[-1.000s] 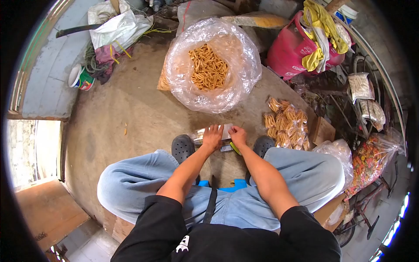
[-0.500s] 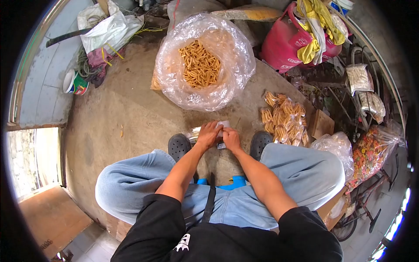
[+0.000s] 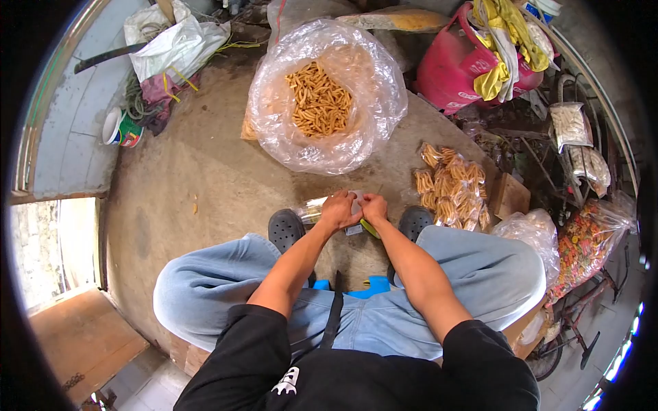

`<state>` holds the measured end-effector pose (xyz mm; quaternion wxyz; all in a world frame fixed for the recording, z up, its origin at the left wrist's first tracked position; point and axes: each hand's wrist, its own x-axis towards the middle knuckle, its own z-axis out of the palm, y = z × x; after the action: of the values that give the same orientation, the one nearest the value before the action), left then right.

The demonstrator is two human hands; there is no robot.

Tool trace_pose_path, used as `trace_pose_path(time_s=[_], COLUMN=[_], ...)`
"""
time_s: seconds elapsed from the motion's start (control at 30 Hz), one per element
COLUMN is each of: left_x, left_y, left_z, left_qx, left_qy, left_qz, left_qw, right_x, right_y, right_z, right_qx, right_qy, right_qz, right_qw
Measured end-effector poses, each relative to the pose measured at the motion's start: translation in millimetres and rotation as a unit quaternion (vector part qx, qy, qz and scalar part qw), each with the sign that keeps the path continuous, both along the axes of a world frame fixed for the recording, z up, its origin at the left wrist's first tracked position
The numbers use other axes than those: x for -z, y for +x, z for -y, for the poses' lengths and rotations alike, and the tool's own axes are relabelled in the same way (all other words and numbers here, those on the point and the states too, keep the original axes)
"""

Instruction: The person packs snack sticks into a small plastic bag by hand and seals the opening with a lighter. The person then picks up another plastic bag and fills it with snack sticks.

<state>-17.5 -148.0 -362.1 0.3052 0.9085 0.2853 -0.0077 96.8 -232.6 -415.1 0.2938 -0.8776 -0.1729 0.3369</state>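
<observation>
On the floor between my shoes, my left hand [image 3: 339, 210] bends over a thin clear plastic bag [image 3: 357, 196], its fingers closed at the near side. Close on its right, my right hand [image 3: 373, 207] pinches the bag's edge. Shiny clear packaging [image 3: 312, 209] lies to the left, partly under my left hand. Below my right hand shows a narrow yellow-green object [image 3: 370, 228], too small to name. A small pale item with a dark edge [image 3: 354, 230] lies just below my fingers.
Ahead stands a big clear plastic sack [image 3: 264, 113] with brown snack sticks [image 3: 321, 101] inside. Several filled snack packets [image 3: 456, 188] are piled right of my right shoe [image 3: 416, 222]. Further right are a wooden block [image 3: 510, 195], a colourful filled bag [image 3: 586, 243] and a pink tub [image 3: 445, 75].
My right hand has shifted slightly up and right, now pinching beside the left. The yellow-green object has come into view beneath it. The whole view has moved slightly.
</observation>
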Motion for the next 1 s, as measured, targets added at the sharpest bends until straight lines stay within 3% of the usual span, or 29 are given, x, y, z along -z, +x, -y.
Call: trace_pose_path(time_s=[0.13,0.2,0.27,0.53,0.63,0.7,0.73,0.77,0.83,0.87,1.0], left_x=[16,26,49,42,29,23,20,16,12,13,10], left_y=[3,4,1,-2,-8,-20,-31,-40,-57,-62,-55], left_z=[5,3,0,3,0,-6,-14,-17,-21,-23,-22], left_qx=[-0.038,-0.129,-0.146,-0.18,-0.206,-0.222,-0.177,-0.178,-0.033,0.011,0.036], left_qy=[-0.048,-0.133,-0.151,-0.131,-0.2,-0.011,-0.042,-0.043,0.071,0.076,0.092], left_qz=[-0.03,0.015,0.032,0.068,0.058,0.157,0.073,0.072,-0.004,-0.015,-0.071], left_qw=[0.998,0.983,0.977,0.973,0.956,0.962,0.981,0.981,0.997,0.997,0.993], right_x=[5,3,6,31,32,34,39,45,64,74,68], right_y=[6,7,8,2,0,1,1,1,1,0,5], right_z=[-4,-4,-5,-3,-4,-6,-5,-4,-2,-1,0], right_qx=[-0.018,-0.01,-0.025,-0.049,-0.086,-0.065,-0.065,-0.058,-0.054,-0.026,-0.006], right_qy=[-0.034,-0.02,-0.025,0.018,-0.003,-0.012,-0.013,-0.002,0.01,0.013,0.03], right_qz=[-0.022,-0.055,-0.056,-0.081,-0.062,-0.069,-0.07,-0.085,-0.099,-0.141,-0.226], right_qw=[0.999,0.998,0.998,0.995,0.994,0.995,0.995,0.995,0.994,0.99,0.974])
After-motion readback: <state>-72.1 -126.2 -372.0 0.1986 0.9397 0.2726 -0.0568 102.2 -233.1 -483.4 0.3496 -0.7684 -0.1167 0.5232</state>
